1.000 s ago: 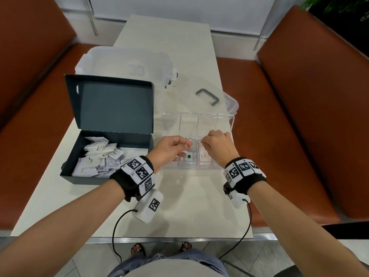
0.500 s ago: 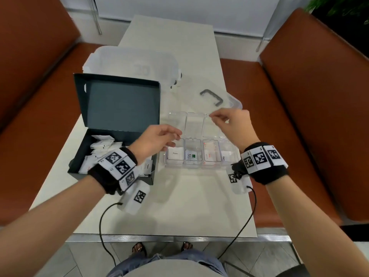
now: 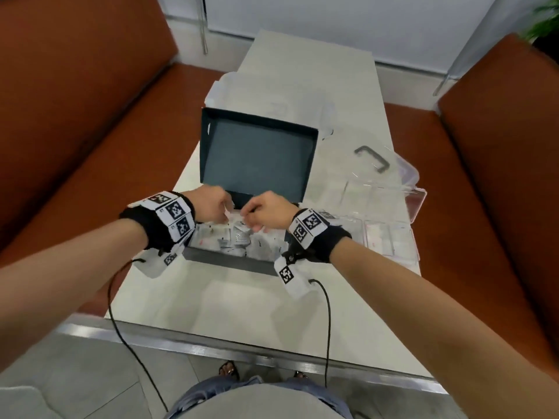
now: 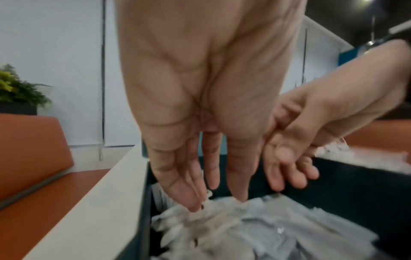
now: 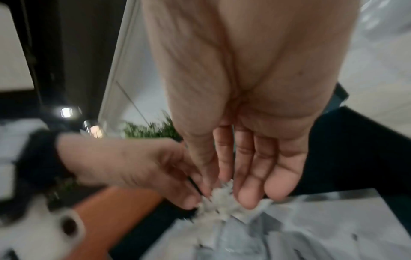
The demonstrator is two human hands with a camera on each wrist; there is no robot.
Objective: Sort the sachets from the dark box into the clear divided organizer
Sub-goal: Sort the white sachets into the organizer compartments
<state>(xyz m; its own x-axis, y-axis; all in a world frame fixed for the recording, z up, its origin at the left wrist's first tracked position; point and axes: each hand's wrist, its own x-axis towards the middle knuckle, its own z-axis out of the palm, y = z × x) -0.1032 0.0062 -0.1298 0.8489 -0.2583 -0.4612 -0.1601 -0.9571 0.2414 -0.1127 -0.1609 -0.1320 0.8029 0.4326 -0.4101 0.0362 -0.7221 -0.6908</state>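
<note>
Both hands reached into the dark box (image 3: pixel 230 261) near the table's (image 3: pixel 230 309) left edge. The left hand (image 3: pixel 211 207) and right hand (image 3: pixel 269 211), fingers nearly straight, touched the sachets (image 3: pixel 239 240); whether either had hold of one, I cannot tell. The organizer (image 3: pixel 390 237) lay beside the box, at the right edge.

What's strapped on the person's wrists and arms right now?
Bare forearms, no sleeves. Each wrist wears a black band ringed with white blocks printed with black square-pattern markers. A white tagged unit hangs under each wrist, trailing a thin black cable toward the body.
</note>
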